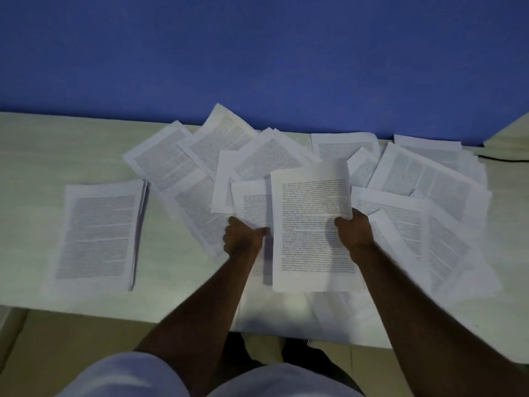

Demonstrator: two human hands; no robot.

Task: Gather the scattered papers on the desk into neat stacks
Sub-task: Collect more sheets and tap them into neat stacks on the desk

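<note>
Roughly a dozen loose white printed paper sheets, text too blurred to read, litter the pale tabletop beside one squared stack, while the left hand and right hand each pinch one sheet with curled fingers.

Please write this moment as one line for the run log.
left hand: grips sheet | right hand: holds raised page | neat stack: left | loose papers: scattered

White papers lined with dense dark print cover my pale cream desk from its left edge rightward, a deep blue wall behind, my sleeves white.
</note>
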